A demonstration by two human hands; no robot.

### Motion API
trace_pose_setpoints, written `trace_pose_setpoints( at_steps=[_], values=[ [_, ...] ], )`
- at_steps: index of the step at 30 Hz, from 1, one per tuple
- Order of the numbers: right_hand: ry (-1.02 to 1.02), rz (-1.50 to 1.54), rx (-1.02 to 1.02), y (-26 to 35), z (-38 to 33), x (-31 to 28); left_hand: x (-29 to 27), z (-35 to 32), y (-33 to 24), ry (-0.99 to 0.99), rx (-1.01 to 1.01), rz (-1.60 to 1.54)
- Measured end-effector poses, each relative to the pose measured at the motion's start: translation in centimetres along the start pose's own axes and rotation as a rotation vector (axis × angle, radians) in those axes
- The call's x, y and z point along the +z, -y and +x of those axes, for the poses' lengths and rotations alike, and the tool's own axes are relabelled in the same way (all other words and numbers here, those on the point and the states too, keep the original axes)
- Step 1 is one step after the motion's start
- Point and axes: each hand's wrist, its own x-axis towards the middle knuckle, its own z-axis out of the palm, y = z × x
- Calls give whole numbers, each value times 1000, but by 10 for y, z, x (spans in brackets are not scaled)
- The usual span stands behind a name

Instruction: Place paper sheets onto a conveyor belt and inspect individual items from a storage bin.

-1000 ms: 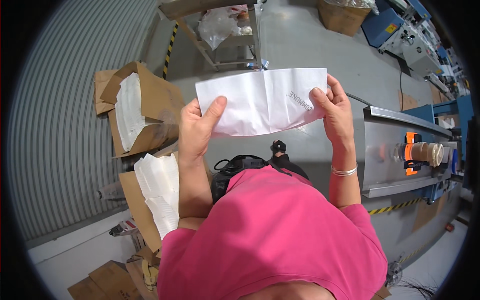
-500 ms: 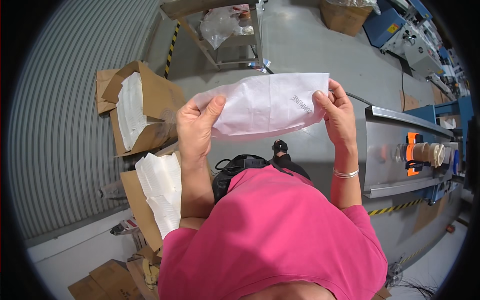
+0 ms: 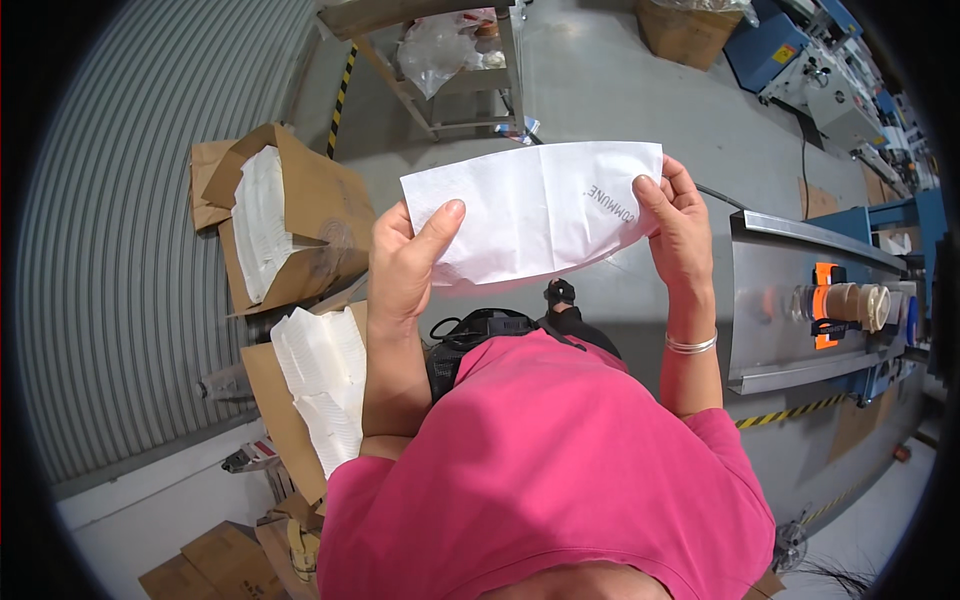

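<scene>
Item, centre of my frame: one white sheet (image 3: pixel 530 215), held up above the floor (image 3: pixel 590 105), creased near its middle, dark lettering toward its right end.
Item: left hand (image 3: pixel 405 265), closed on the sheet's left end, thumb flat on the near face; its fingers are mostly hidden behind.
Item: right hand (image 3: pixel 682 232), closed on the sheet's right end, thumb in front, fingers curled behind the edge. A silver bracelet (image 3: pixel 692 346) rings that wrist.
Item, left of the frame: two open cartons, the upper one (image 3: pixel 325 205) with a white stack (image 3: pixel 262 225) inside, the lower one (image 3: pixel 272 395) with another white pile (image 3: pixel 328 385) (I can't make out what these are).
Item, upper middle: metal stand (image 3: pixel 375 15), clear plastic (image 3: pixel 432 60) on its shelf.
Item, upper right: blue machine (image 3: pixel 762 55), just beside a brown carton (image 3: pixel 690 38).
Item, right edge: metal bench (image 3: pixel 762 335) bearing tan rolls (image 3: pixel 850 305) and an orange holder (image 3: pixel 824 337).
</scene>
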Motion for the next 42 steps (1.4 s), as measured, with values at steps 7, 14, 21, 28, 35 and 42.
trace_pose_setpoints(
  at_steps=[7, 14, 21, 28, 35, 42],
  values=[
    [-30, 103, -5, -2, 4, -2, -9, 3, 2, -7, 23, 143],
    [5, 100, -3, -1, 8, 0, -16, 7, -1, -24, 42, 146],
    [60, 78, -8, -7, 18, 1, -22, 11, -3, -2, 53, 59],
    [97, 60, 60, -14, 30, 5, -21, 12, -9, -47, 1, -131],
    [162, 114, 76, -12, 36, 22, -21, 13, 1, -48, -71, 63],
    [187, 70, 116, -16, 45, 25, -26, 13, 2, -114, 17, 46]
  ],
)
